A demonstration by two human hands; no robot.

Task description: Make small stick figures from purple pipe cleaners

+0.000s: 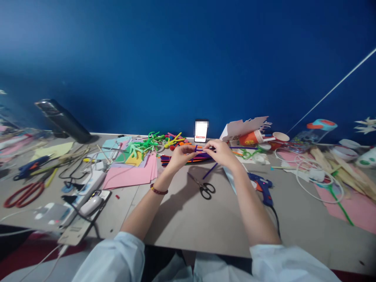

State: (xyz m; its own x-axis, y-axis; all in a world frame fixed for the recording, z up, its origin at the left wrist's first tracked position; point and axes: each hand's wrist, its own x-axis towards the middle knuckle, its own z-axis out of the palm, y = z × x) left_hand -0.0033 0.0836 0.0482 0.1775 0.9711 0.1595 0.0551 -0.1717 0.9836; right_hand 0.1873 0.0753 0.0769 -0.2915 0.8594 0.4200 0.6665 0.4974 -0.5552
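Observation:
Both my hands are raised over the middle of the table, close together. My left hand (181, 155) and my right hand (221, 152) each pinch a purple pipe cleaner (210, 171) whose loose end slants down toward the table. Behind my hands lies a bundle of coloured pipe cleaners (176, 158). Black-handled scissors (203, 187) lie open on the table just in front of my hands. A bead bracelet is on my left wrist.
A phone (201, 131) stands against the blue wall. Pink paper sheets (129, 174) and green pipe-cleaner shapes (145, 144) lie to the left, with a power strip (88, 188) and red scissors (22, 194). A blue glue gun (262, 187), paper cups (252, 138) and white rings (315, 178) are to the right.

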